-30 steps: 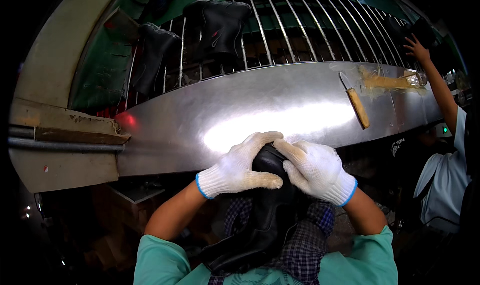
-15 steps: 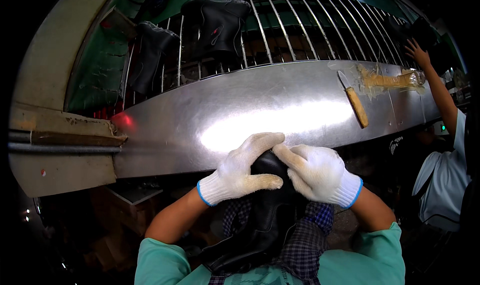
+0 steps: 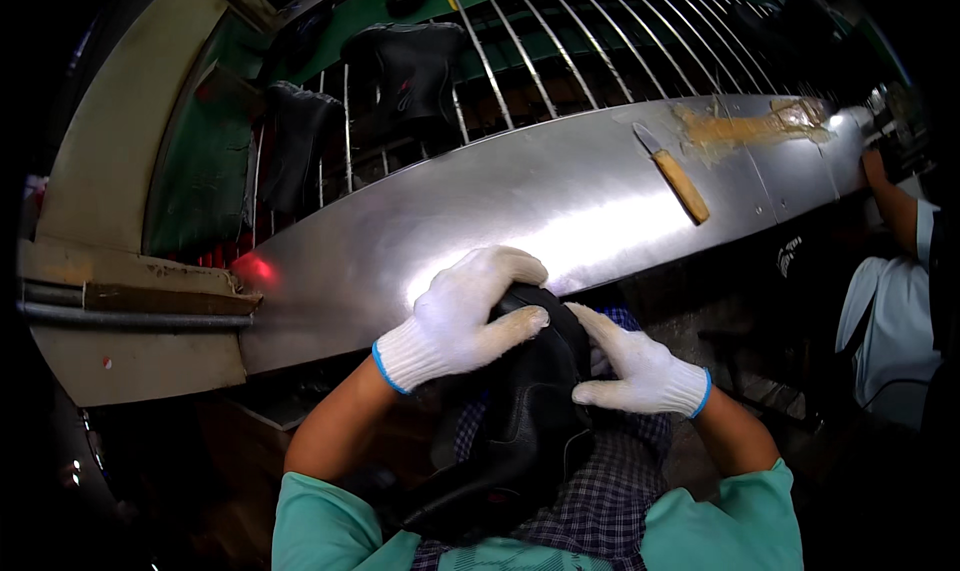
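Note:
A black leather boot (image 3: 530, 396) lies across my lap, its toe pointing away from me at the near edge of the metal table and its shaft running back to the lower left. White knit gloves with blue cuffs cover both hands. My left hand (image 3: 470, 306) wraps the left side of the toe, thumb on top and fingers over the tip. Against the boot's right side, my right hand (image 3: 640, 371) holds on with fingers near the toe and thumb lower down; the fingertips are partly hidden. A checked apron (image 3: 620, 481) lies beneath the boot.
A knife (image 3: 680, 186) with a wooden handle lies on the metal table (image 3: 330, 301), near yellowed tape (image 3: 740, 128). Beyond, a barred rack carries a wide black boot (image 3: 410, 76) and a narrower boot (image 3: 298, 141). At the right, a co-worker's arm (image 3: 893, 201) reaches the table's end.
My right hand has slid from the toe tip down to the boot's right side, its thumb spreading apart. My left hand stays on the toe. The co-worker's hand has come down from the rack.

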Action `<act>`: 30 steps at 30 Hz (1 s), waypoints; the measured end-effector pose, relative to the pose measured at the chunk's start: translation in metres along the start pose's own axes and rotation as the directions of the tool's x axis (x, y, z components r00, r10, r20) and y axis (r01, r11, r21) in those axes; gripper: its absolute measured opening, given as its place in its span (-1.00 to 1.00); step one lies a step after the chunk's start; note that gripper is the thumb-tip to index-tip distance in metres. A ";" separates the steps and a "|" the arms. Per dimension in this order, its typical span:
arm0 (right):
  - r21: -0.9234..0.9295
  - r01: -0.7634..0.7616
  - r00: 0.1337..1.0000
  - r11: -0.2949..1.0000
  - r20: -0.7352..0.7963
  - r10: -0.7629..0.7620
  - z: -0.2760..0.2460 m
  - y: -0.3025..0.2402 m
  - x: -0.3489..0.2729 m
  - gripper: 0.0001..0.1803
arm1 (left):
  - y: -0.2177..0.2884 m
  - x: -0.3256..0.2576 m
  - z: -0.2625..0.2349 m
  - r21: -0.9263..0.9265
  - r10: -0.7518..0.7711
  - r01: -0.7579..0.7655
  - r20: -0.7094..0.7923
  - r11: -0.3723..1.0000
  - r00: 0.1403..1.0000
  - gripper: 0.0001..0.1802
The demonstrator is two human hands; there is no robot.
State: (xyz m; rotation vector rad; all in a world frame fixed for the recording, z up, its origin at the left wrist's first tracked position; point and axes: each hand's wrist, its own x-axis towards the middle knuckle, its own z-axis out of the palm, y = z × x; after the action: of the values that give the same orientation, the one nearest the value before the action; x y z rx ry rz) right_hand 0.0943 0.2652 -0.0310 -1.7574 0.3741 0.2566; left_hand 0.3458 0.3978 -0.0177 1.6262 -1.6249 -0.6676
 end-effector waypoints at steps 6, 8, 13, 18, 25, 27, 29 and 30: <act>-0.031 0.061 0.915 0.998 -0.398 -0.068 0.012 0.035 0.010 -0.25 | 0.007 -0.002 0.005 0.030 -0.102 0.101 0.039 0.994 0.994 -0.66; -0.184 0.334 0.847 0.925 -0.372 -0.380 0.018 0.053 0.019 -0.27 | 0.005 0.002 0.006 0.016 -0.109 0.109 0.033 0.994 0.993 -0.66; -0.321 0.106 0.915 0.941 -0.339 -0.218 0.041 0.005 -0.011 -0.13 | 0.000 0.001 -0.001 0.015 -0.047 0.046 0.087 0.999 0.995 -0.68; -0.367 0.155 0.910 0.917 -0.307 -0.277 0.047 0.008 -0.015 -0.10 | -0.008 -0.004 0.002 0.024 -0.034 0.033 0.073 0.999 0.997 -0.69; -0.491 0.303 0.775 0.817 -0.372 -0.511 0.067 0.018 -0.018 -0.18 | -0.019 -0.010 0.003 0.001 0.027 -0.027 0.046 1.000 0.999 -0.70; -0.524 0.268 0.811 0.809 -0.330 -0.483 0.069 0.011 -0.023 -0.22 | -0.015 -0.011 0.003 -0.001 0.009 -0.009 0.049 1.000 0.999 -0.71; -0.543 0.161 0.914 0.824 -0.233 -0.332 0.064 0.003 -0.024 -0.24 | -0.018 -0.008 0.006 -0.016 0.005 -0.003 0.067 1.000 0.998 -0.70; -0.559 0.109 0.951 0.822 -0.182 -0.249 0.058 -0.004 -0.025 -0.25 | -0.017 -0.006 0.006 -0.023 0.002 0.000 0.073 1.000 0.997 -0.69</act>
State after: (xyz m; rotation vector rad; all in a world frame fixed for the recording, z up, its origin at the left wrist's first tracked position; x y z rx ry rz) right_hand 0.0741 0.3257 -0.0309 -2.3886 0.3269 -0.0042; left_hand 0.3509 0.4019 -0.0359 1.6012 -1.6635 -0.7506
